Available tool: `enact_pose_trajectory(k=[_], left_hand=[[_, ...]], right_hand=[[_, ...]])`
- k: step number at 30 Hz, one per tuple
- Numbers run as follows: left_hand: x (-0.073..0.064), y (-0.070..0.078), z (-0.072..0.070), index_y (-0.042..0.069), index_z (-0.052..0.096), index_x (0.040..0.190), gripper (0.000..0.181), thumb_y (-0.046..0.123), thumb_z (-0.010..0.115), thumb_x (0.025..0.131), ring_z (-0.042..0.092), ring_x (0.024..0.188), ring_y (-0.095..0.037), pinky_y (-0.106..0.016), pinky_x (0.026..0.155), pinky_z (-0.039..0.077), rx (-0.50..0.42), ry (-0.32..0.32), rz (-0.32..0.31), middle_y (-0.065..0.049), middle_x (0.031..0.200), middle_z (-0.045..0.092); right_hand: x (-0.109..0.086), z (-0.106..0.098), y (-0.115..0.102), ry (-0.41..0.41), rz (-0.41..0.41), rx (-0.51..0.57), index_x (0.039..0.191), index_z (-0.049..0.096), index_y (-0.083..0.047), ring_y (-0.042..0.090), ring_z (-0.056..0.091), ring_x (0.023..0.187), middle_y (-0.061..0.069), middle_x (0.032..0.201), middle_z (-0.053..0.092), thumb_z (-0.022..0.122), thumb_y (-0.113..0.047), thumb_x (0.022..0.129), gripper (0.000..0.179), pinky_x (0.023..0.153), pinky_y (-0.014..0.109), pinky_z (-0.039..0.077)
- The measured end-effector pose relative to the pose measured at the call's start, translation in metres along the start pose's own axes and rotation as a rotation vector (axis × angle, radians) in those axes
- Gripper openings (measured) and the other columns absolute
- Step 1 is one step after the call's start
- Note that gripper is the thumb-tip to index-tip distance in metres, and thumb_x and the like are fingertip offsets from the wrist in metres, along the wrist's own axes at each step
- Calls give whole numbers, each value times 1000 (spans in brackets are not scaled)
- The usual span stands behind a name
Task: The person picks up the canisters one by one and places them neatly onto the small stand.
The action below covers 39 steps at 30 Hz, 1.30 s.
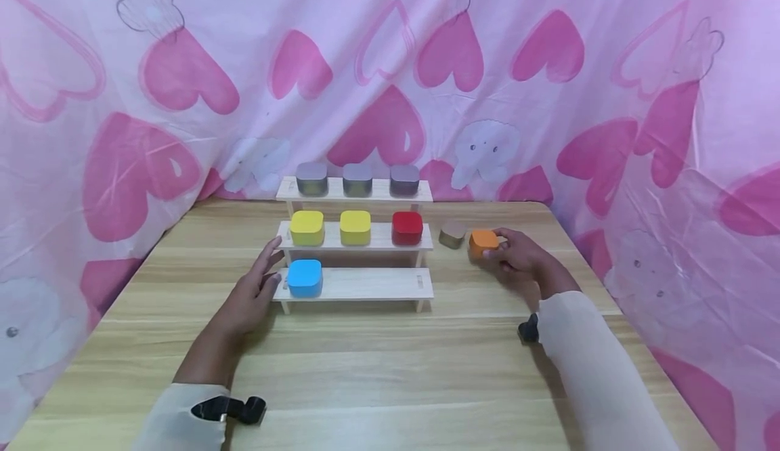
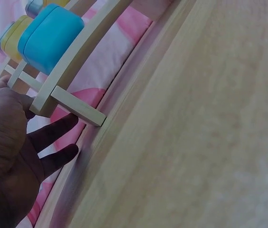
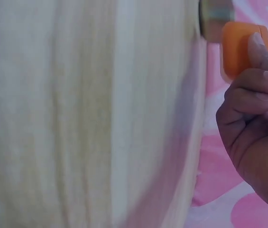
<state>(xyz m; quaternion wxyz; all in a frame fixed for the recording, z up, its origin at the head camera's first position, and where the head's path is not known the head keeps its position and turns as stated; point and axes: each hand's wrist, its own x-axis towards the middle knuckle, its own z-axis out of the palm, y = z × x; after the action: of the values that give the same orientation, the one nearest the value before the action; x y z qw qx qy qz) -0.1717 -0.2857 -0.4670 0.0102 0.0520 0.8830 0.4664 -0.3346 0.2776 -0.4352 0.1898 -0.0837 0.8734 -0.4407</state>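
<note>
My right hand (image 1: 516,250) pinches a small orange rounded-square tin (image 1: 484,243) between thumb and fingers, right of a three-step wooden rack (image 1: 372,285). In the right wrist view the thumb presses the face of the orange tin (image 3: 238,50). Beside it on the table is a brown-grey tin (image 1: 452,235). My left hand (image 1: 251,295) touches the rack's left end, its fingers spread by the lower and middle steps; in the left wrist view two fingers extend below the lower step. A blue tin (image 1: 305,278) sits at the left of the lower step.
Two yellow tins, the left one (image 1: 307,228) and the right one (image 1: 355,227), stand with a red tin (image 1: 407,228) on the middle step. Three grey tins (image 1: 357,180) line the top step. A pink heart-patterned curtain (image 1: 374,126) hangs behind the wooden table (image 1: 365,383).
</note>
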Motion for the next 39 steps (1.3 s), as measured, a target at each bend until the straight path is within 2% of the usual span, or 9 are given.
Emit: enact_pose_trajectory(k=[4,10,17,23,27,35,39], left_hand=[[0,0,-1,58,-3,170,83,12,42,118,30,164,-54,-72,127,31,3,7,17,-21,181,26],[-2,0,-1,58,-5,170,83,13,42,118,24,166,-53,-73,128,29,2,0,24,-20,182,24],[-2,-1,1,56,-4,171,84,10,41,118,22,166,-54,-74,128,28,-8,3,33,-21,182,24],[-1,-1,0,58,-4,170,84,11,42,118,23,166,-54,-74,127,29,-7,5,27,-20,182,23],[-1,-2,0,59,-4,170,84,12,43,118,23,166,-53,-74,127,29,-11,5,22,-19,182,23],[1,-1,2,61,-3,169,85,12,45,118,24,166,-52,-72,127,32,-16,16,-1,-17,182,25],[1,-2,3,61,-3,169,86,11,44,117,23,167,-52,-72,127,32,-19,21,-3,-17,182,25]], right_hand=[[-9,5,-8,24,2,74,159,43,-5,13,41,55,-6,68,46,72,-17,107,60,56,28,41],[-25,17,-26,76,14,107,153,46,-3,13,42,58,-5,72,48,70,-17,108,53,57,28,40],[-45,33,-44,104,0,139,160,40,1,14,42,61,-3,73,50,69,-19,109,62,58,28,40],[-57,51,-59,105,-21,190,159,41,3,13,39,59,-5,71,48,69,-14,108,61,55,26,35],[-64,62,-68,103,-26,176,159,42,1,15,40,59,-3,70,48,71,-15,107,62,55,27,36],[-72,82,-76,51,-4,153,159,46,-7,19,44,60,0,73,52,75,-18,105,62,56,28,42],[-73,89,-79,23,-25,153,156,48,-8,19,43,59,0,73,51,76,-18,104,59,55,27,40]])
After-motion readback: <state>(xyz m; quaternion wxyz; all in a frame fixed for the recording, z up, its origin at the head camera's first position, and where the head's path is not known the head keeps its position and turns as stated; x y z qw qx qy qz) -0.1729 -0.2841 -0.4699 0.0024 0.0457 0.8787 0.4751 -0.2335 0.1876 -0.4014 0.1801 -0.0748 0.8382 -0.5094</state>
